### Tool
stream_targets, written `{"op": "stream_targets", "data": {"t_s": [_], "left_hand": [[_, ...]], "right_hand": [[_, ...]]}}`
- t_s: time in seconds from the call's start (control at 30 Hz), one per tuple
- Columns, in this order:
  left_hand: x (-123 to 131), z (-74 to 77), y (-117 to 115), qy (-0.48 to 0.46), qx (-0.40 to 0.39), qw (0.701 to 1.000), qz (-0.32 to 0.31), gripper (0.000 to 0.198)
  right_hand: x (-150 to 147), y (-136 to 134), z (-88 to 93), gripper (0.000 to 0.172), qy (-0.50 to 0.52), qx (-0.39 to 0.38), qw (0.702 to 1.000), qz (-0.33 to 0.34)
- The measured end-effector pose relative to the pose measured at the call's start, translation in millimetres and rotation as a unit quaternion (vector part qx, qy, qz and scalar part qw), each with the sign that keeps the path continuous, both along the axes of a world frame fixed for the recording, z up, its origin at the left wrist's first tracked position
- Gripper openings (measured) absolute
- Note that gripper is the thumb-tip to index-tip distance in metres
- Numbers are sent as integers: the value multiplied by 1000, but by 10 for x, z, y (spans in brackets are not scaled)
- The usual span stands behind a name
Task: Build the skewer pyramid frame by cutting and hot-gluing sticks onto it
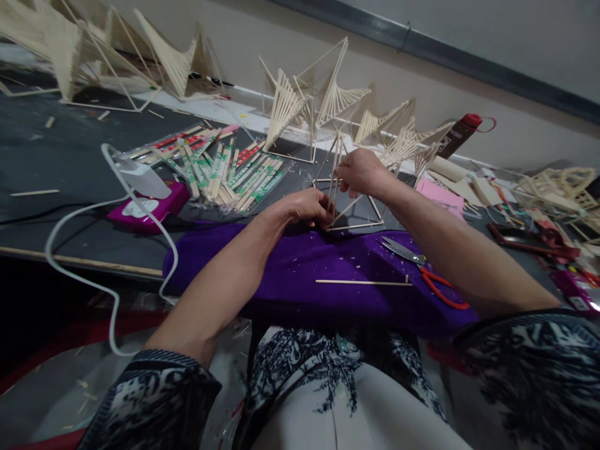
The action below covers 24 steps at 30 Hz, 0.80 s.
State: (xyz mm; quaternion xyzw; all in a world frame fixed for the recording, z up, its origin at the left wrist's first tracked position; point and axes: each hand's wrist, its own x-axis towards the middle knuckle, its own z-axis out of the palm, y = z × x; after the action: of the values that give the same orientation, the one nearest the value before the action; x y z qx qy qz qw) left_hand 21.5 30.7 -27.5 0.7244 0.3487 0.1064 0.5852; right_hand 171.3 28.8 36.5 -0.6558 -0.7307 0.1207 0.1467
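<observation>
Wooden-stick frame [357, 225] held near tabletop [60, 165] front edge, behind purple cloth [300, 262]. Base corner pinched by left hand [313, 207]; upright clamped between right hand [362, 172] fingers. Scissors [424, 265] laid on cloth.

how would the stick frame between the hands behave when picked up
The wooden stick frame is probably light, being mostly open space. It looks fragile, since its slim bars meet at narrow corners. Those straight bars suggest it may hold its shape rather than flop.

The left fingers [323, 214] seem to hide a corner of the stick frame [360, 225], their grip unclear. Far left of them, a wooden model [64, 59] is cut off by the edge.
</observation>
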Motion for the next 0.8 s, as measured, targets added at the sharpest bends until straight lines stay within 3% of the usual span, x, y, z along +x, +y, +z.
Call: {"op": "stream_targets", "data": {"t_s": [0.17, 0.3, 0.37, 0.5, 0.63, 0.8], "left_hand": [[-1, -6, 8, -1, -8, 1000, 1, 12], [-7, -44, 40, -5, 3, 1000, -6, 11], [-8, -62, 53, -7, 6, 1000, -10, 11], [-11, -66, 52, -2, -10, 1000, -7, 10], [-24, -43, 39, -1, -18, 1000, -13, 12], [-29, -26, 39, 2, -36, 999, -19, 13]], "right_hand": [[-32, -20, 49, 24, -10, 1, 1000, -14], [-51, -317, 143, 14, -37, 164, 986, -18], [-32, -552, 110, 16, -9, 193, 981, -3], [75, -898, -213, 19, 52, 69, 996, 27], [184, -887, -569, 20, 129, -59, 990, -15], [189, -769, -703, 22, 99, -11, 995, 10]]}}
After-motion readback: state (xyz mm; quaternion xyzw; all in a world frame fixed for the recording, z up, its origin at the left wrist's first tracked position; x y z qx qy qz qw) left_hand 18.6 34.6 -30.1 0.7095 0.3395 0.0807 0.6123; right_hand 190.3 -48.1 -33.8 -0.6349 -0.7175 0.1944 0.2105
